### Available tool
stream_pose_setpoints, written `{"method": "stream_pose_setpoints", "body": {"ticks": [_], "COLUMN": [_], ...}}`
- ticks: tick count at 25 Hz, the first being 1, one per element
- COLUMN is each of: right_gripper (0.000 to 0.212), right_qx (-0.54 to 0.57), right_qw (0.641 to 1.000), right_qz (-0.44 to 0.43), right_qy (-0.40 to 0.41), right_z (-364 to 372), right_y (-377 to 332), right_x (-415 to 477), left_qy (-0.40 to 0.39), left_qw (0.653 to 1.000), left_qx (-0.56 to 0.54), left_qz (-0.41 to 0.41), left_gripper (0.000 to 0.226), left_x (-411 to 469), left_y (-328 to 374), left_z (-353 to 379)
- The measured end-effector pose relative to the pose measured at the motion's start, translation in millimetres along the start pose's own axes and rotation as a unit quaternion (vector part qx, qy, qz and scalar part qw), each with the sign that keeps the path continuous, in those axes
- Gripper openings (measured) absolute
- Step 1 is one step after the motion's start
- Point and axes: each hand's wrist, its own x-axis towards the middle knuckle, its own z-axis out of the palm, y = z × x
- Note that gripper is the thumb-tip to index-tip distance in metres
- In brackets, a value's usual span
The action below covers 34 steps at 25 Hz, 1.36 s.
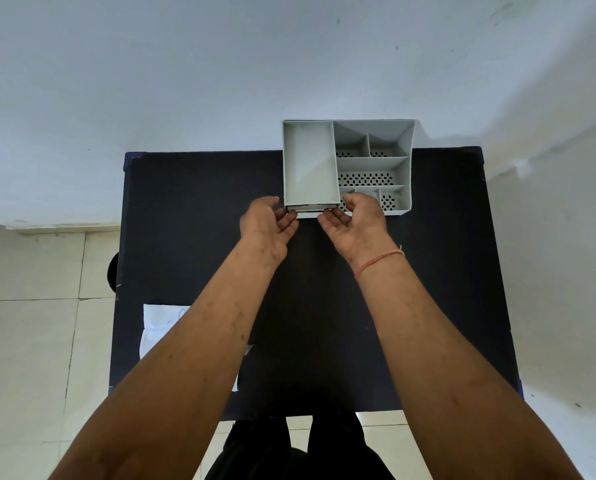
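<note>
– Organizer [310, 161]: where is it sitting?
– It is standing at the far edge of the table [203, 220], backing against the wall [185, 81], likely so pushes are not shifting it.
– What are the hands doing?
– Left hand [267, 225] and right hand [357, 220] are each pinching one end of what looks like a shallow drawer [309, 214] at its front base, fingers curled, probably so any pull is running straight, not jamming.

Bare forearms [199, 341], thin red thread band [379, 262] on right wrist, black trousers [334, 445]
</note>
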Motion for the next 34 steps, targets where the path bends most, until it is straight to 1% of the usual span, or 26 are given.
{"method": "stream_pose_setpoints", "body": {"ticks": [2, 3, 7, 11, 13, 15, 17, 18, 20, 21, 22, 27, 31, 34], "right_gripper": [0.019, 0.019, 0.009, 0.009, 0.010, 0.010, 0.006, 0.012, 0.043, 0.055, 0.062, 0.077, 0.073, 0.058], "right_qx": [-0.043, -0.059, -0.073, -0.060, -0.061, -0.092, -0.134, -0.155, -0.187, -0.194, -0.201, -0.266, -0.285, -0.237], "right_qw": [0.999, 0.998, 0.997, 0.998, 0.998, 0.995, 0.991, 0.988, 0.982, 0.980, 0.978, 0.951, 0.942, 0.962], "right_qz": [0.005, 0.009, 0.023, 0.024, 0.026, 0.026, 0.018, 0.011, -0.006, -0.013, -0.020, -0.077, -0.080, -0.064], "right_qy": [0.010, 0.014, 0.008, 0.001, 0.005, 0.012, 0.021, 0.023, 0.036, 0.044, 0.055, 0.136, 0.159, 0.122], "right_z": [-2, -3, -4, -6, -11, -17, -19, -18, -12, -8, -4, 2, 7, 7], "right_y": [3, 6, 17, 25, 29, 34, 37, 36, 35, 35, 36, 50, 48, 45], "right_x": [6, 9, 17, 20, 21, 21, 20, 20, 21, 22, 24, 50, 48, 41], "left_qy": [0.004, 0.005, -0.010, -0.023, -0.024, -0.016, -0.010, -0.008, -0.007, -0.006, -0.006, -0.002, -0.002, -0.005], "left_qw": [1.000, 0.999, 0.999, 0.998, 0.997, 0.995, 0.994, 0.994, 0.993, 0.992, 0.992, 0.989, 0.987, 0.989], "left_qx": [0.027, 0.039, 0.044, 0.044, 0.062, 0.087, 0.102, 0.107, 0.116, 0.121, 0.126, 0.148, 0.159, 0.149], "left_qz": [-0.004, -0.010, -0.028, -0.033, -0.041, -0.041, -0.040, -0.039, -0.035, -0.033, -0.030, -0.021, -0.021, -0.021], "left_gripper": [0.010, 0.012, 0.023, 0.025, 0.022, 0.021, 0.023, 0.023, 0.023, 0.023, 0.023, 0.028, 0.031, 0.029], "left_x": [1, 2, 6, 6, 3, 2, 2, 2, 2, 1, 2, 2, 5, 7], "left_y": [-1, -2, -9, -11, -13, -18, -23, -25, -25, -25, -25, -25, -25, -24], "left_z": [1, 0, -3, -1, -2, -5, -8, -9, -10, -9, -8, -9, -10, -9]}}
